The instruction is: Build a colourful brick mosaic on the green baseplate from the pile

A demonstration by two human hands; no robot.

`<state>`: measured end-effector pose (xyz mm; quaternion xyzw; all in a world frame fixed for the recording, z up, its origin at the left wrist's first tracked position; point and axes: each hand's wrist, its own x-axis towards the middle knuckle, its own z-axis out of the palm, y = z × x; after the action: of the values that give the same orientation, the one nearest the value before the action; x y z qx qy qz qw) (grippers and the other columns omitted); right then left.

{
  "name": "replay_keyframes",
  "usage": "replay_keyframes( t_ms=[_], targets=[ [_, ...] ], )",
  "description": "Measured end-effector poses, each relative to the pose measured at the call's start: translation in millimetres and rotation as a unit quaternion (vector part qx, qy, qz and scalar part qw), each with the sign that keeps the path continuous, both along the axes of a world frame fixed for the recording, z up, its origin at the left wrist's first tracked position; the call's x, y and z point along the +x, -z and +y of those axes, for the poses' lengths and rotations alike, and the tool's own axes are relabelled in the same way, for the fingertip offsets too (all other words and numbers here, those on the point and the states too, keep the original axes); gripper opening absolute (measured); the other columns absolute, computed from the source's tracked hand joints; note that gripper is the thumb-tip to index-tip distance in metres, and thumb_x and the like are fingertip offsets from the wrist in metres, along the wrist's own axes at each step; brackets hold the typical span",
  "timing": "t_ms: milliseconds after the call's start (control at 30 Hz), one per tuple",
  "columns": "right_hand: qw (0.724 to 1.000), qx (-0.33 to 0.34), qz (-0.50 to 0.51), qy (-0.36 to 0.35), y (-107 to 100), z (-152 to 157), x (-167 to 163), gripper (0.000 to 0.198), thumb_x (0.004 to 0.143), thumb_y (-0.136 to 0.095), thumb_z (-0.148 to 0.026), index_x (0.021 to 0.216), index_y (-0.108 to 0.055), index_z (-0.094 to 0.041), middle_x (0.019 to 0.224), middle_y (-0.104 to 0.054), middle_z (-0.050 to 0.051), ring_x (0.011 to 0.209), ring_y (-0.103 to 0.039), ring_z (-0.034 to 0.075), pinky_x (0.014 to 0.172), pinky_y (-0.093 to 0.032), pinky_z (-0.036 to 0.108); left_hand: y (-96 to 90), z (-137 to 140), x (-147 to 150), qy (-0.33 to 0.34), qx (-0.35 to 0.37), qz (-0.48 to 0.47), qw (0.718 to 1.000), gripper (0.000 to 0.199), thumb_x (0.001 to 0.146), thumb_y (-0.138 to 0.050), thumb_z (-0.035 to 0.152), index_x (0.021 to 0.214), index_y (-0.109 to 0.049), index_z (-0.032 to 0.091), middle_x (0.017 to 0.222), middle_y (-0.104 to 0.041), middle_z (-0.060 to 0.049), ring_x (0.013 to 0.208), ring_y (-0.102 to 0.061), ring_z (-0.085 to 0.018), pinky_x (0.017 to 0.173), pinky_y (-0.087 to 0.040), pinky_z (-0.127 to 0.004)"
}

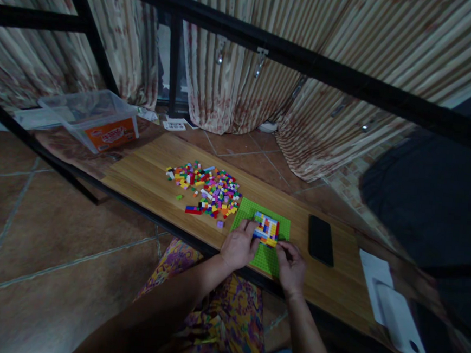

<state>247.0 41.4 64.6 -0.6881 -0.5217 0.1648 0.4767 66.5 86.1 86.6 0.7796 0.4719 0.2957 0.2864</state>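
Note:
A green studded baseplate (267, 262) lies on the wooden board, bearing a small multicoloured toy-brick build (267, 229) with walls of white, blue, red and yellow. My left hand (238, 246) grips the left side of this build, fingers over its edge and thumb toward me. At the near right corner of the build, beside a yellow brick, my right hand (291, 265) has its thumb and fingers pinched together. Whatever is between those fingertips is too small to make out. Left of the baseplate spreads a pile of loose toy bricks (218, 190) in many colours.
A black phone (321, 240) lies right of the baseplate. White papers (376, 277) and a white device (401, 320) are at the far right. A clear plastic bin (97, 116) with an orange label stands at the left end. A black metal bar (293, 61) crosses before striped curtains (234, 89).

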Motion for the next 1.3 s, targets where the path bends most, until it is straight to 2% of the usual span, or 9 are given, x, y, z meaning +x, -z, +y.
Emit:
replay_keyframes(
  t_ms=[333,667,1000,1300],
  targets=[
    [0.998,-0.018,0.06,0.002,-3,2,-1,0.027,0.074,-0.063,-0.044,0.075,-0.069,-0.018,0.081,-0.067,0.004,0.079,-0.06,0.02,0.076,-0.046,0.034,-0.5,0,1,-0.011,0.001,-0.008,1.0,0.04,0.087,-0.049,0.024,0.126,-0.042,0.02,0.117,-0.052,-0.009,0.095,-0.059,-0.022,0.089,-0.05,-0.038],
    [0.998,-0.048,0.048,-0.008,-6,0,-2,0.031,0.075,-0.061,-0.049,0.08,-0.068,-0.019,0.085,-0.066,0.004,0.08,-0.059,0.02,0.073,-0.044,0.032,1.1,2,1,-0.015,-0.005,-0.024,1.0,0.04,0.085,-0.053,0.023,0.124,-0.044,0.023,0.116,-0.054,-0.007,0.1,-0.059,-0.021,0.09,-0.049,-0.035],
    [0.996,-0.084,0.021,-0.003,-9,4,-4,0.035,0.071,-0.064,-0.053,0.081,-0.065,-0.019,0.079,-0.063,0.002,0.074,-0.056,0.019,0.068,-0.042,0.03,0.0,2,1,-0.019,-0.011,-0.037,0.999,0.037,0.083,-0.056,0.023,0.119,-0.046,0.024,0.111,-0.055,-0.005,0.094,-0.06,-0.019,0.087,-0.05,-0.033],
    [0.993,-0.116,0.025,0.002,-23,8,-9,0.036,0.068,-0.065,-0.053,0.08,-0.064,-0.019,0.076,-0.064,0.003,0.069,-0.054,0.019,0.065,-0.04,0.03,-0.1,2,2,-0.024,-0.01,-0.038,0.999,0.037,0.084,-0.055,0.023,0.12,-0.046,0.023,0.113,-0.055,-0.006,0.099,-0.059,-0.021,0.09,-0.05,-0.034]
  ],
)
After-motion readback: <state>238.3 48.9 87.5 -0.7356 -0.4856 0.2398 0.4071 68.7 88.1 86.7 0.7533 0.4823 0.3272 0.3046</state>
